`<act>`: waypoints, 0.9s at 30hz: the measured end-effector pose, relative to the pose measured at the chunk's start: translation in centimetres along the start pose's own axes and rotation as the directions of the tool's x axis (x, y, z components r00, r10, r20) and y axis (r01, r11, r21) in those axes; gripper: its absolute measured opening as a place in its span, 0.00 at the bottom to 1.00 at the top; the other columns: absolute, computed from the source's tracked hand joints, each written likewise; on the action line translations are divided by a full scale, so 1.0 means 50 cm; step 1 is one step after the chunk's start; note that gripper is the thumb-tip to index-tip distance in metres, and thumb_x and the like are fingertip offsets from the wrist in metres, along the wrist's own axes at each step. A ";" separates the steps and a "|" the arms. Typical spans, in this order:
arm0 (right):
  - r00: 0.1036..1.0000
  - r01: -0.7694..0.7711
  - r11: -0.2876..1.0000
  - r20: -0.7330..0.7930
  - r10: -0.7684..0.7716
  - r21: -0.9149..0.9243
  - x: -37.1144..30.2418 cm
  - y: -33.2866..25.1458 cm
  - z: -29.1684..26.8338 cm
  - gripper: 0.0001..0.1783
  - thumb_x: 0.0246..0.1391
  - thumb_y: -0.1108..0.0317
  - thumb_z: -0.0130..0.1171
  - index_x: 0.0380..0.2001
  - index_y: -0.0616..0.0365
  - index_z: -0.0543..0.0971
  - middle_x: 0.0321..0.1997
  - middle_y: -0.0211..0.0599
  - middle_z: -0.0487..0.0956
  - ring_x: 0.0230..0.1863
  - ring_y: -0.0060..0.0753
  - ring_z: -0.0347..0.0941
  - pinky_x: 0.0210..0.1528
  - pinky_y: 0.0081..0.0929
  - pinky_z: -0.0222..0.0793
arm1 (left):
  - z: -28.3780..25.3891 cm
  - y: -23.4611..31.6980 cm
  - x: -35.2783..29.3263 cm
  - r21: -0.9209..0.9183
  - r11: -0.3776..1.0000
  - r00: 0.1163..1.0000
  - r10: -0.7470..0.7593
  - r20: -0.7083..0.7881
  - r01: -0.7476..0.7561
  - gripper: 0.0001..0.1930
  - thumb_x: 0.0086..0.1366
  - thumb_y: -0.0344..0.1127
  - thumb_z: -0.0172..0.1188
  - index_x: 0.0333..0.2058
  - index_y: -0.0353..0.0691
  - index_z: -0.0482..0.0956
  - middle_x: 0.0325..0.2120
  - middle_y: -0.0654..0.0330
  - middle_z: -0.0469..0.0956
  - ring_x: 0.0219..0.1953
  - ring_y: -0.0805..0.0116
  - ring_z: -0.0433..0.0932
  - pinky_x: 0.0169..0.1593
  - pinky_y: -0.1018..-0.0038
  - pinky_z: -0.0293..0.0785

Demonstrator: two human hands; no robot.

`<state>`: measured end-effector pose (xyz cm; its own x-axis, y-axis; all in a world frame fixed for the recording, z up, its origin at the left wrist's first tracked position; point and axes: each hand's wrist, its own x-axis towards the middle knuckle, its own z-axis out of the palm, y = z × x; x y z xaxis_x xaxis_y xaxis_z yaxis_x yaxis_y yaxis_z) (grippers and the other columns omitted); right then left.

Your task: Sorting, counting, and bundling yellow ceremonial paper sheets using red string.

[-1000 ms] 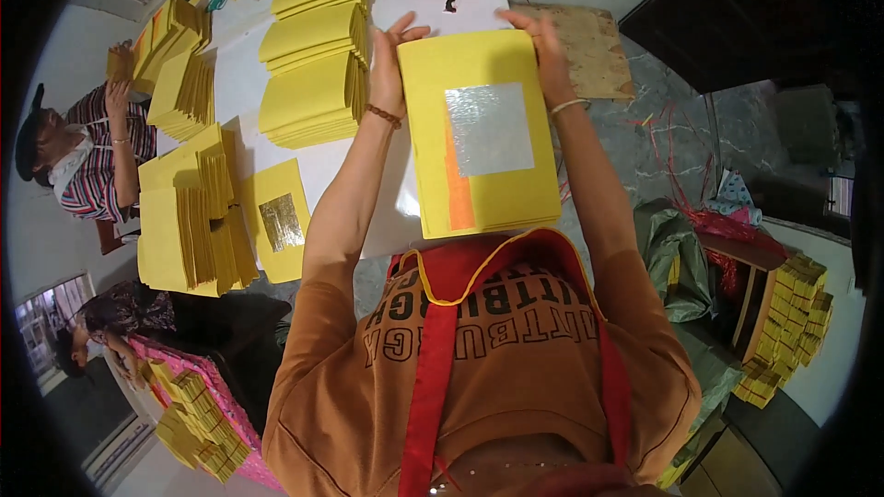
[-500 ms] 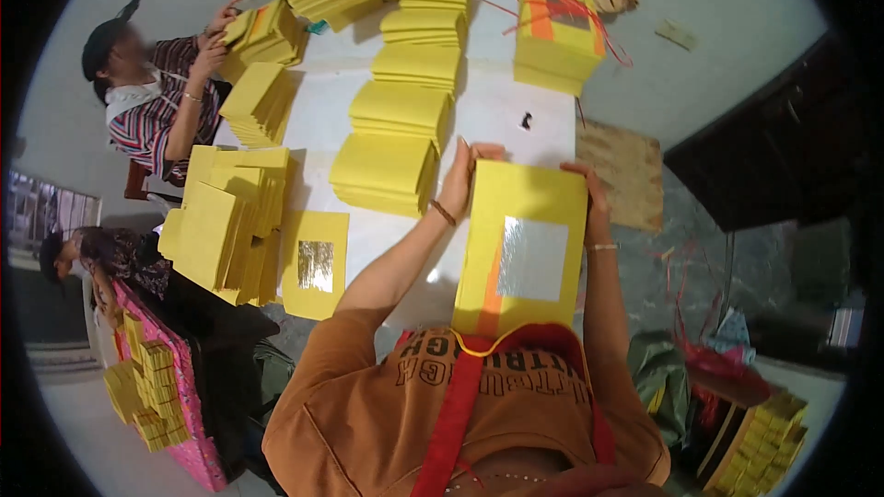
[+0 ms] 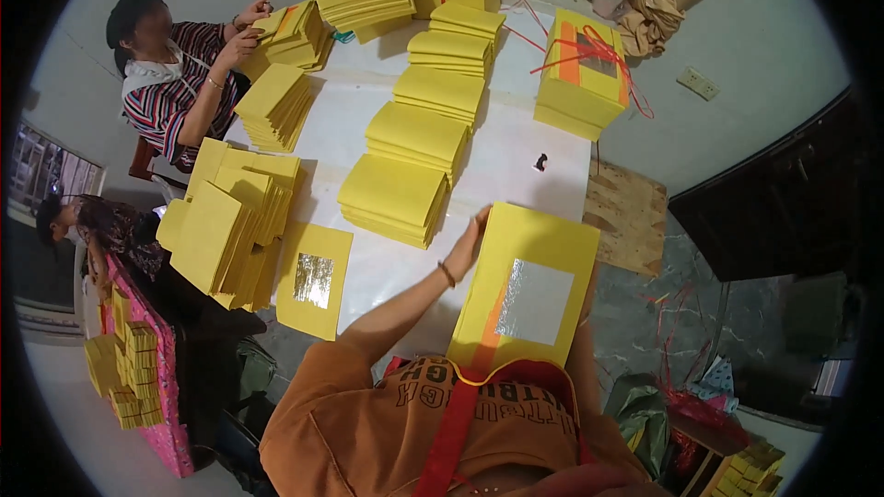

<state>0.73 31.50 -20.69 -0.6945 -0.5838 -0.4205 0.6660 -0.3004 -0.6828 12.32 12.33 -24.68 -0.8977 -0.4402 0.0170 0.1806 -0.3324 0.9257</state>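
Here's the yellow stack [image 3: 468,313], sitting at four o'clock from the middle of the view, over the near edge of the white table [image 3: 506,138] with its bottom end right up by the red apron [image 3: 451,433]. Whether the table bears any of its weight, I can't tell.

On to the hands! The left hand [image 3: 471,244] presses along the stack's side at ten o'clock; its fingers are partly hidden, so how far they curl is anyone's guess. The right forearm [image 3: 584,350] comes up beside the stack between four and five o'clock, but the right hand is tucked behind it: no telling whether it's spread or gripping.

How will it handle? Looks like thick paper or card, so probably weighty together, each sheet light and bendy. Loose layers could fan or slide. That shiny patch [image 3: 539,299] may be slick and easily creased; the orange strip [image 3: 491,336] runs just beside it. Best hold, I'd say: palms on both long sides, fingers supporting underneath, clear of the patch.

Folded piles [image 3: 396,198] at ten o'clock, well clear!
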 end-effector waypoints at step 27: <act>0.948 0.316 0.916 0.033 -0.318 -0.249 -0.321 0.059 -0.044 0.32 0.61 0.47 0.24 0.61 0.57 0.48 0.64 0.39 0.53 0.64 0.34 0.48 0.64 0.30 0.41 | 0.075 0.040 -0.240 -0.411 0.770 0.803 -0.581 -0.134 0.488 0.32 0.66 0.57 0.25 0.62 0.42 0.39 0.60 0.60 0.49 0.61 0.70 0.51 0.61 0.73 0.51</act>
<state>13.24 41.62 -17.28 -0.8607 -0.4828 -0.1615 0.3226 -0.2720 -0.9066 21.93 20.06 -21.63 -0.7720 -0.2724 -0.5743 -0.1342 -0.8134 0.5661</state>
